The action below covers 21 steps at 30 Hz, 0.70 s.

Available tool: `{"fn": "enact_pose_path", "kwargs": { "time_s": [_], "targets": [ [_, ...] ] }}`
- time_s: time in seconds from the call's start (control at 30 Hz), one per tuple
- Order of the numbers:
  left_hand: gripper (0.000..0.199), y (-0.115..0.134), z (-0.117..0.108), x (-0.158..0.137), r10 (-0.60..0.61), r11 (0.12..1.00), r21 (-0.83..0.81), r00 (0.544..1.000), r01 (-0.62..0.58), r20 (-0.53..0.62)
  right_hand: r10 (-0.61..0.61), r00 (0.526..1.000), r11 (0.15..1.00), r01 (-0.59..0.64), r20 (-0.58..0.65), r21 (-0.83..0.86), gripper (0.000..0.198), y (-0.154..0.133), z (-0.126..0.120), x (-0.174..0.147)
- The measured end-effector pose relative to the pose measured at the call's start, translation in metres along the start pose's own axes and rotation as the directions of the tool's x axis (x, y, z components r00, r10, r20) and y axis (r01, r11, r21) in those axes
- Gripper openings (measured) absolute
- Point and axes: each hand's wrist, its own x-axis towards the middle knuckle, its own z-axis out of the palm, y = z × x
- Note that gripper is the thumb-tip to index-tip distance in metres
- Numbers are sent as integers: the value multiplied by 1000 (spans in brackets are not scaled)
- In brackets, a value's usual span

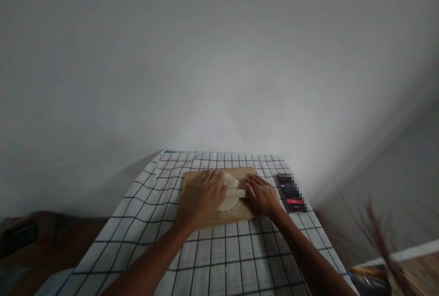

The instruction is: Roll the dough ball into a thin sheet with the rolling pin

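Observation:
A light-coloured rolling pin (236, 193) lies across a flattened sheet of pale dough (227, 204), which shows both beyond and in front of the pin. Under the dough is a wooden board (238, 215). My left hand (208, 194) is closed over the pin's left end and hides it, along with part of the dough. Over on the right, my right hand (262, 194) grips the other end, its fingers curled over the pin. Only the pin's middle stretch is visible between the two hands.
A black-and-white checked cloth (219, 259) covers the table. Right of the board lies a phone (293, 195) with a lit, partly blurred screen. A white wall (219, 67) rises behind the table. Dark twigs (377, 232) stand at the lower right.

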Motion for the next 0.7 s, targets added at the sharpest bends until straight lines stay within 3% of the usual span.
{"fn": "enact_pose_path", "kwargs": {
  "time_s": [0.2, 0.3, 0.5, 0.7],
  "targets": [
    [42, 3, -12, -10, 68, 998, -22, 997, -67, 31, 51, 998, 998, -52, -41, -27, 38, -21, 1, -37],
    [42, 1, -10, -11, 109, 994, 4, 994, -109, 1, 40, 999, 998, -41, -15, -46, 37, -25, -3, -40],
    [37, -10, 4, 7, 32, 999, 38, 999, -32, -6, 129, 990, 980, -119, 52, -157, 42, -15, -15, 11],
    [37, -18, 17, 21, -66, 988, 141, 997, 59, 44, 82, 992, 986, -67, 97, -150, 44, 4, -14, 52]
  ]
}}
